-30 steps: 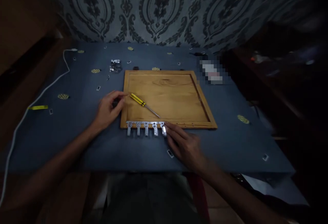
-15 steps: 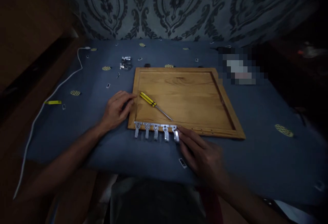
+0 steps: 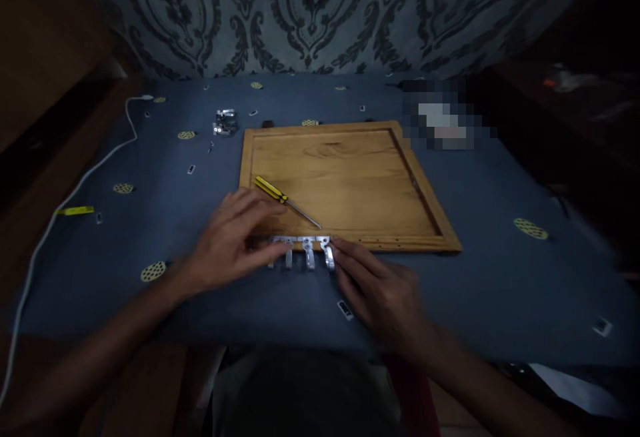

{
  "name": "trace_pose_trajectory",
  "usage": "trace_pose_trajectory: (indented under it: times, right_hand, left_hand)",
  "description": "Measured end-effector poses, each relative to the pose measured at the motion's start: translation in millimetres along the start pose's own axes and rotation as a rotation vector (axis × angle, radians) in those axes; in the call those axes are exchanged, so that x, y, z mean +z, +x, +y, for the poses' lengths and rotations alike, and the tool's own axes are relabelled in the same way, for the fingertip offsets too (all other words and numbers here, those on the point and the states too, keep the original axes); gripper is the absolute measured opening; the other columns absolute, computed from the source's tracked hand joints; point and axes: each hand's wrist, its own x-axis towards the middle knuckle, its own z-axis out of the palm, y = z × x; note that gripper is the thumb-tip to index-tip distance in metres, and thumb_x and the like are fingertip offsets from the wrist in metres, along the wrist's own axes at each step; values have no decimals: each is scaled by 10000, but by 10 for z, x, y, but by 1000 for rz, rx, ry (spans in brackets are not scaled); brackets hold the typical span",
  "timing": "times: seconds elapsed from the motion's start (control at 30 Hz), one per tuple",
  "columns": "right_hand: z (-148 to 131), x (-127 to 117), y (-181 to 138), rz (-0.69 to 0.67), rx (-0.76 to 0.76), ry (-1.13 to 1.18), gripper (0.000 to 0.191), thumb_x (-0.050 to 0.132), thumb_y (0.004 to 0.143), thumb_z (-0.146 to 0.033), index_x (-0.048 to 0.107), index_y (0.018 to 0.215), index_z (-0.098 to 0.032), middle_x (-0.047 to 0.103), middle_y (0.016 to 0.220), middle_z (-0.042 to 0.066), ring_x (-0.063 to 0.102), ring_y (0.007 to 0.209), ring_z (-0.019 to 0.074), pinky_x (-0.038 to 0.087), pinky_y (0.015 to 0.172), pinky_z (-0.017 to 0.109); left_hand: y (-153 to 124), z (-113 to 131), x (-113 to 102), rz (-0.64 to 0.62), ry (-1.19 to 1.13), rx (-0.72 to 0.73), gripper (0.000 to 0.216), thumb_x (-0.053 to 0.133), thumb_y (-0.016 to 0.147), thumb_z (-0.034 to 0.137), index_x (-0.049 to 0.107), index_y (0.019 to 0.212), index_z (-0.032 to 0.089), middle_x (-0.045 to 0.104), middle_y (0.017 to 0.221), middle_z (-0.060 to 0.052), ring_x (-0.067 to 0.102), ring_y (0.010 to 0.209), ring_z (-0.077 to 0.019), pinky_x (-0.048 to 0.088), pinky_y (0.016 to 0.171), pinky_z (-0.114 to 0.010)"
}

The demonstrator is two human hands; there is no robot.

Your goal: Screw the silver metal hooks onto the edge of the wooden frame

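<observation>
A wooden board (image 3: 350, 183) with a raised rim lies on the blue table. A yellow-handled screwdriver (image 3: 283, 200) rests on its left part. A metal hook rail (image 3: 307, 250) sits along the board's near edge. My left hand (image 3: 233, 240) lies over the rail's left end with fingers spread, covering some hooks. My right hand (image 3: 380, 287) touches the rail's right end with stretched fingers.
A white cable (image 3: 75, 183) runs down the table's left side. A small pile of metal parts (image 3: 225, 123) lies beyond the board. Yellow patterned dots, a yellow strip (image 3: 75, 211) and small dark bits are scattered over the blue cloth (image 3: 500, 277). Patterned wallpaper stands behind.
My left hand has moved from the board's left edge down onto the left end of the hook rail. My right hand stays at the rail's right end.
</observation>
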Motion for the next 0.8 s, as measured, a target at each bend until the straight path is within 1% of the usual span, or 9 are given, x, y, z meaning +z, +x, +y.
trace_pose_trajectory:
  times: [0.07,0.1,0.17,0.23,0.37,0.53,0.7,0.8]
  right_hand:
    - [2,11,-8,-13,7,-3,283,513,1024,-146,729,1203,-181,780,1245,99,800,886,183,650,737,251]
    - [6,17,-13,-20,11,0,294,513,1021,-145,728,1217,-187,778,1250,98,799,896,185,651,750,256]
    - [15,29,-23,-14,16,11,304,517,1017,-148,724,1234,-197,776,1251,96,798,914,192,656,778,273]
    - [23,36,-27,1,16,22,296,521,1017,-151,725,1226,-196,779,1243,97,800,920,198,660,791,286]
    - [24,38,-19,21,10,26,276,530,1015,-149,726,1207,-179,782,1232,103,804,904,204,661,757,278]
    - [13,28,-13,-8,27,62,318,519,1003,-126,716,1241,-204,770,1256,97,792,964,196,650,816,278]
    - [9,27,-23,-14,37,37,315,521,1010,-141,718,1246,-211,769,1264,88,792,889,174,637,729,248]
    - [3,24,-18,-19,31,30,311,515,1016,-140,720,1242,-200,770,1264,92,792,894,176,639,740,252]
  left_hand:
    - [3,89,69,-108,61,14,462,612,980,582,616,1196,173,677,1165,-105,611,1087,-251,484,925,-392]
    - [3,122,100,-151,79,20,503,607,967,620,612,1198,174,669,1179,-107,597,1109,-263,479,945,-406]
    - [4,167,144,-193,92,25,543,610,950,651,603,1203,171,662,1179,-104,580,1123,-270,471,971,-420]
    - [9,190,164,-196,92,17,552,621,943,650,598,1207,166,659,1174,-100,575,1118,-268,468,976,-421]
    - [34,235,201,-229,99,-4,565,659,919,646,599,1214,167,648,1193,-106,560,1121,-275,462,992,-442]
    - [94,330,338,-252,187,9,542,715,894,608,614,1192,167,641,1137,-94,547,1101,-287,440,1010,-470]
    - [134,378,417,-297,231,2,502,691,916,593,633,1150,153,637,1114,-99,529,1110,-306,421,1009,-507]
    - [151,399,414,-311,251,-11,503,718,902,575,639,1147,143,639,1113,-95,529,1115,-311,412,1021,-512]
